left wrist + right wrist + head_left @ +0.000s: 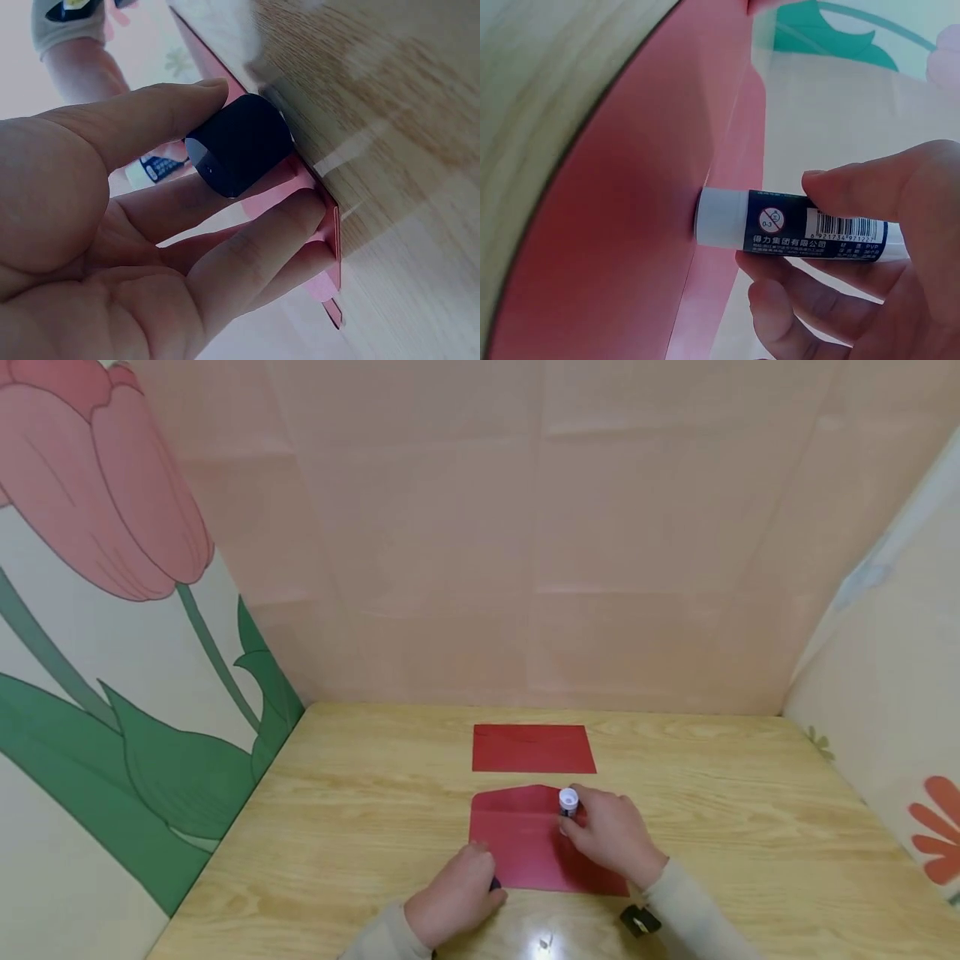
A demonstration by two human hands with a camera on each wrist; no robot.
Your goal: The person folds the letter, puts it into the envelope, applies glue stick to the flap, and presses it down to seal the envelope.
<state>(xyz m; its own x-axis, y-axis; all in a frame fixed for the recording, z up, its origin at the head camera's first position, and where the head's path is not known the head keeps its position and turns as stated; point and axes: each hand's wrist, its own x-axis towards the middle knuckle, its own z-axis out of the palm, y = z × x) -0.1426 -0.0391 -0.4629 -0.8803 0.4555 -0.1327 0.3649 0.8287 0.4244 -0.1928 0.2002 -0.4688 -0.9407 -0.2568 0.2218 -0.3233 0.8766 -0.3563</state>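
Note:
An open pink-red envelope (517,847) lies on the wooden table with its flap (517,797) spread away from the person. The right hand (615,835) grips a glue stick (814,225), dark blue with white ends, between thumb and fingers. It stands on end, its lower white end touching the envelope near the flap fold. At the envelope's near left corner, the left hand (457,893) holds a dark cap (240,146) between thumb and index finger. Other fingertips of that hand rest on the envelope's edge.
A second, darker red envelope (532,748) lies flat beyond the first one. A small black object (640,920) with a yellow mark sits at the right wrist. Pink sheeting (525,568) stands behind the table (360,793), with flower-printed panels on both sides.

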